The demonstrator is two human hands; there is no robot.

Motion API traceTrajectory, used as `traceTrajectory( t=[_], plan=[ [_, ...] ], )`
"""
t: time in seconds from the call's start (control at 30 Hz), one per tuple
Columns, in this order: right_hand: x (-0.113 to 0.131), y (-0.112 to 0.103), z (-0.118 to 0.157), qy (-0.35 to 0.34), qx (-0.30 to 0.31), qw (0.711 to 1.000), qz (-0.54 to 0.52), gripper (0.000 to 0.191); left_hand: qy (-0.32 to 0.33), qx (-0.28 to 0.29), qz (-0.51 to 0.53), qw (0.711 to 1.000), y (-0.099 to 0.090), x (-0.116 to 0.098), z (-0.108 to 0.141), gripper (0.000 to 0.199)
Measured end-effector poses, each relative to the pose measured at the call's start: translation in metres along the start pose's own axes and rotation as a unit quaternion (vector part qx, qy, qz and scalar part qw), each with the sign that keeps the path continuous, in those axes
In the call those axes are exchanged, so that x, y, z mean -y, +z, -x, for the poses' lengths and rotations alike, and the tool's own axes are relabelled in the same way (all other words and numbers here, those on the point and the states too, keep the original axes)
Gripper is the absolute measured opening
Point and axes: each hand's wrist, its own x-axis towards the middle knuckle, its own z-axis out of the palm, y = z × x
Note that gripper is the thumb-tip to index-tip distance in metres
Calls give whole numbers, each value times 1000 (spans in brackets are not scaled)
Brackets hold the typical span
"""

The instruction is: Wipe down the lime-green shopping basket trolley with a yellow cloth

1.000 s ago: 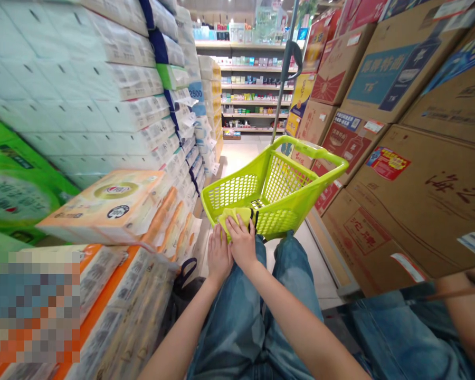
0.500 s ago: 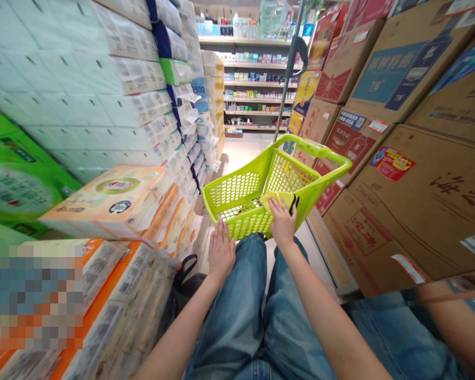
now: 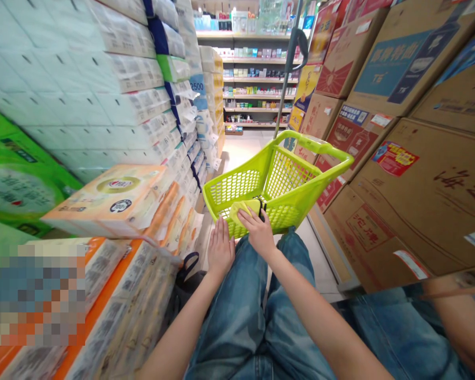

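A lime-green shopping basket (image 3: 293, 208) with slotted sides stands tilted before my knees, its handle bar toward the right. Fingers of my right hand (image 3: 257, 228) press a yellow cloth (image 3: 243, 208) with a black edge against the basket's near rim. My left hand (image 3: 220, 245) lies flat at the near left corner of the basket, fingers stretched out, with nothing in it. The underside of the cloth is hidden.
Stacked tissue packs (image 3: 134, 116) rise on the left, cardboard cartons (image 3: 427, 195) on the right. A grey pole (image 3: 285, 84) stands behind the basket. Stocked shelves (image 3: 257, 79) are at the back. Another person's jeans and arm (image 3: 455, 311) show at lower right.
My right hand and the yellow cloth have moved left along the basket's near rim, closer to my left hand. My left hand has stayed in place.
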Motion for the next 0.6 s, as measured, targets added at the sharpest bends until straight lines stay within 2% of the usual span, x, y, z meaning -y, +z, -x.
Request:
traceTrajectory(
  t=[0.17, 0.27, 0.33, 0.4, 0.5, 0.6],
  plan=[
    [-68, -26, 6, 108, -44, 991, 59, 71, -1, -2, 13, 1000, -1, -2, 0, 69],
    [-73, -27, 4, 162, -58, 982, 80, 74, -14, -10, 25, 1000, 1, -4, 0, 69],
    [-54, -19, 0, 183, -57, 979, 75, 74, -20, -11, 25, 999, 3, -6, 0, 69],
    [-24, -6, -3, 176, -50, 982, 52, 70, -20, -12, 25, 999, 5, -5, 1, 69],
    [26, 14, -6, 113, -26, 993, 5, 61, -15, -14, 24, 1000, 7, -2, 2, 67],
    [55, 24, -7, 74, -11, 997, -30, 54, -5, -8, 16, 1000, 8, 3, 4, 65]
  ],
)
